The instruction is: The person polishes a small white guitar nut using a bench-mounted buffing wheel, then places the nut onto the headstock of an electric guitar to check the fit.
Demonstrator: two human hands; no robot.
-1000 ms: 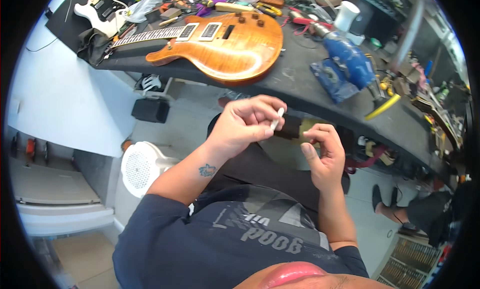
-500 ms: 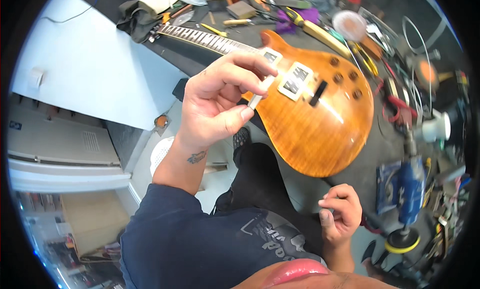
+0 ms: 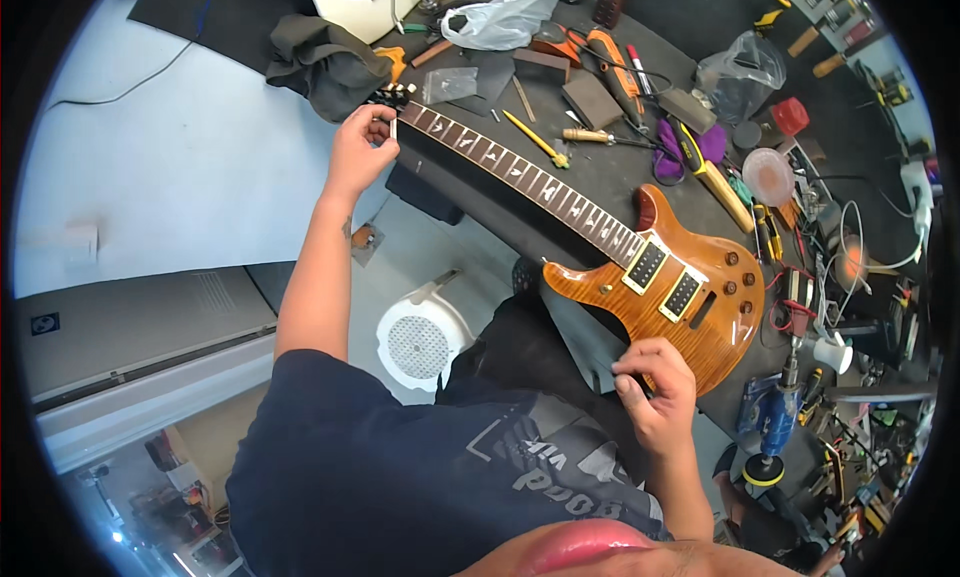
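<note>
My left hand [image 3: 365, 145] is closed in a pinch on a small off-white strip, which looks like a guitar nut [image 3: 393, 129]. It hovers beside the head end of an amber electric guitar [image 3: 725, 322], close to the tuners [image 3: 392, 93]. The guitar lies face up on the dark bench without strings; its fretboard [image 3: 520, 172] has pale inlays. Near the guitar body's lower edge is my right hand [image 3: 660, 392], its fingers curled toward the thumb. Whatever may be between those fingertips is too small to make out.
A dark cloth [image 3: 325, 65] sits beyond the headstock, near a white guitar [image 3: 350, 7] and a plastic bag [image 3: 505, 17]. Files, knives and a yellow pencil-like tool [image 3: 535, 137] lie behind the neck. A blue power tool [image 3: 770, 417] stands right. Below the bench is a white stool [image 3: 415, 347].
My left hand has moved from above the guitar body out to the head end, carrying the guitar nut. The view has shifted, and my right hand appears slightly higher.
</note>
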